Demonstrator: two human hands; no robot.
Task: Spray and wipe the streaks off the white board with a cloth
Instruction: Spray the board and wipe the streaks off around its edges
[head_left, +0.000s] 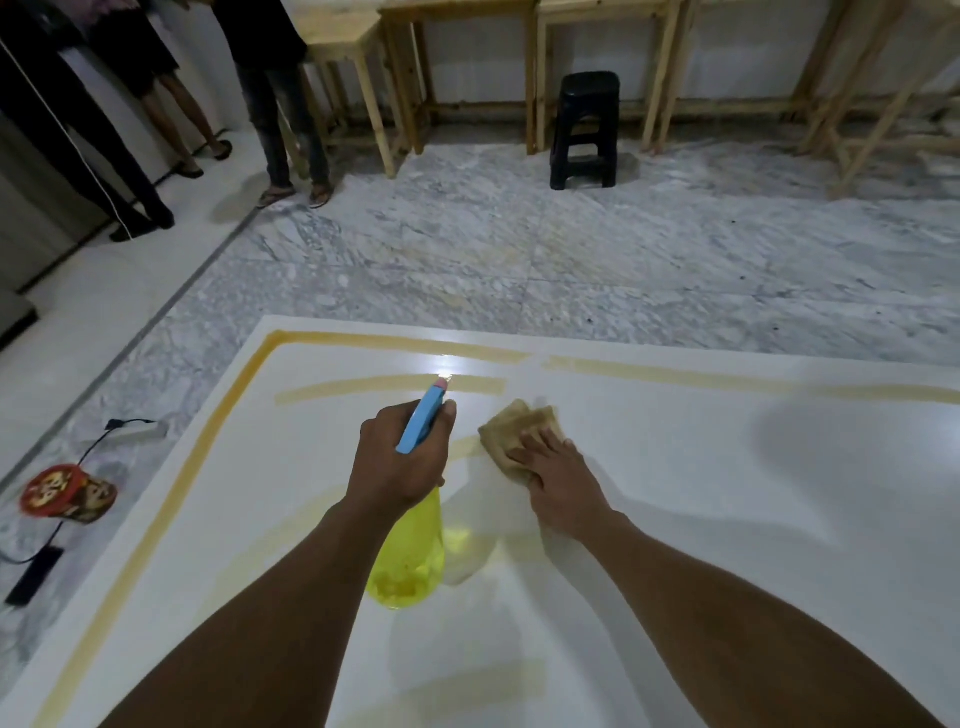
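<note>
White board (727, 519) lies on the floor (571, 249), yellow streaks (395, 385) near its far and left edges. Left hand (400, 462) grips the spray bottle (408, 561); right hand (558, 467), fingers flat, presses the cloth (511, 426) beside it. Power strip (137, 432) left, black stool (586, 130) far.

white board (675, 493): smooth, glossy, catching a light glare at its far side
spray bottle (410, 561): translucent yellow plastic, blue plastic head
cloth (511, 434): soft tan fabric, matt
floor (519, 249): polished grey-veined marble
stool (586, 130): black plastic
tables (457, 52): bare pale wood
</note>
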